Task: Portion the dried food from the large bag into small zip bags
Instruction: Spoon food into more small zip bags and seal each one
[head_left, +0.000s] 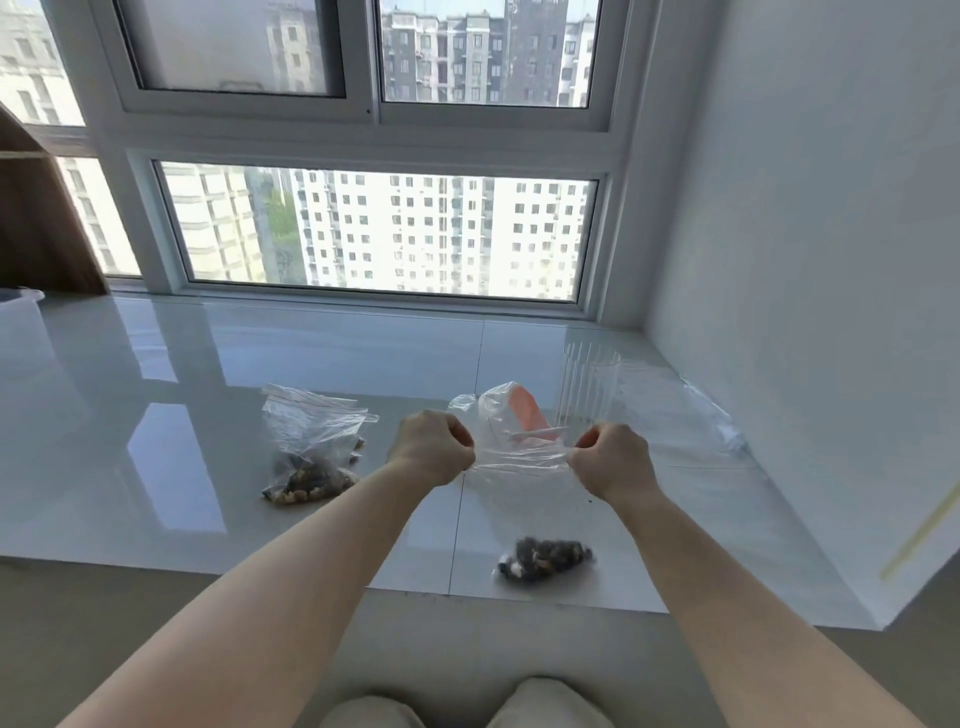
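A small clear zip bag (524, 499) hangs between my two hands above the white sill (208, 364). Dark dried food (545, 558) sits in its bottom. My left hand (434, 454) pinches the bag's top left corner and my right hand (613, 460) pinches the top right corner, stretching the zip edge between them. To the left lies another clear bag (311, 447) with dried food in its lower part. Behind my hands is a crumpled plastic bag with an orange piece (522, 410) inside.
A clear ribbed glass (589, 384) stands behind my right hand, with flat clear bags (680, 415) to its right by the wall. A translucent bin (21, 312) is at the far left. The window runs along the back; the sill's front edge is near my knees.
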